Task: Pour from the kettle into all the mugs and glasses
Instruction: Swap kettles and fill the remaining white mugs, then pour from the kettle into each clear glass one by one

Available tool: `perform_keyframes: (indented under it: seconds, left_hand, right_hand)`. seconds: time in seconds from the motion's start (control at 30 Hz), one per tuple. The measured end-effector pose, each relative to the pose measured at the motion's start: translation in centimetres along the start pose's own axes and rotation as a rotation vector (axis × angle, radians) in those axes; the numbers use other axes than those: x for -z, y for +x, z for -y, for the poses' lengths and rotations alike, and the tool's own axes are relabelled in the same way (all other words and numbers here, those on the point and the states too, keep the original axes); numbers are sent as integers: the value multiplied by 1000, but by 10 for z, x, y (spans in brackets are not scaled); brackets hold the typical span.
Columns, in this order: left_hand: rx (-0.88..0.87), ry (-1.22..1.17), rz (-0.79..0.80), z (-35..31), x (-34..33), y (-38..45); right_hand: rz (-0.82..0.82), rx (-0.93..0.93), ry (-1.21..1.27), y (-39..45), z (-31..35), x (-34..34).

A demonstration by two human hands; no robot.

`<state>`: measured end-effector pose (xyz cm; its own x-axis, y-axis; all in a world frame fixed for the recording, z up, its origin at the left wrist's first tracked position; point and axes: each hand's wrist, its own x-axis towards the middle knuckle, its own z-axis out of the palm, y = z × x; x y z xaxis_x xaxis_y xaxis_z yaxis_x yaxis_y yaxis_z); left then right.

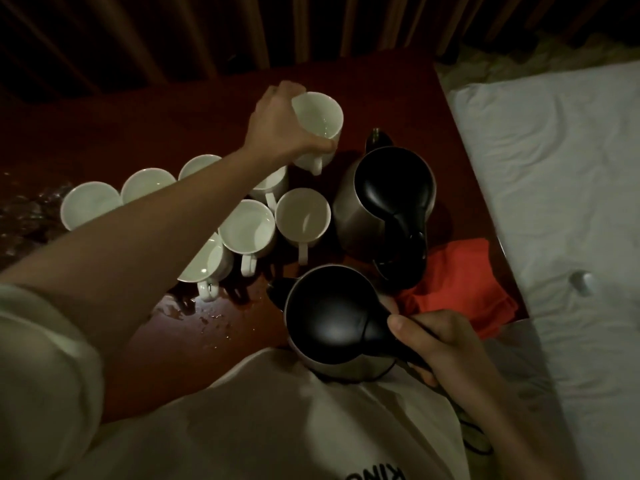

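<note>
here, in the head view, the left hand (277,128) grips a tilted white mug (318,128) with a little water, above the mug cluster (247,226) left of the standing kettle (384,209). nearer, the right hand (440,344) clasps the second kettle (332,317) by its handle.

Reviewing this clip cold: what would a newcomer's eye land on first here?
Probably the white mug that the left hand holds tilted above the cluster of white mugs at the table's centre. Next, the two black-lidded kettles: one gripped by the right hand near the body, the other standing beside a red cloth.
</note>
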<state>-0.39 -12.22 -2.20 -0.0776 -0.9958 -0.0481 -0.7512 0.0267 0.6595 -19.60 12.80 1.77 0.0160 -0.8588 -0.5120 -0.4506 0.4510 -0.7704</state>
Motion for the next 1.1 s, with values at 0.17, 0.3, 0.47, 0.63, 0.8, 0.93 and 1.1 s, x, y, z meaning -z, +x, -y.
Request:
perform_keyframes:
  seconds: [0.17,0.3,0.47,0.63,0.8,0.93,1.1]
  left_hand:
    - [73,84,107,5,-21,7]
    - [141,121,151,18,-37,0]
    - [118,224,179,13,-39,-4]
    - [57,357,284,15,-37,0]
    - [0,290,309,21,-16,-9]
    - [-62,129,189,38,13,-42]
    - [-52,8,27,65,62,-109]
  right_hand:
    - [-11,-13,61,0,2,1]
    - [0,-8,71,1,1,2]
    - [25,13,48,1,-3,3]
    - [70,47,29,3,-2,2]
    - [62,22,48,-1,2,-4]
    - [80,44,58,-4,11,-20]
    - [121,85,78,-9,21,-47]
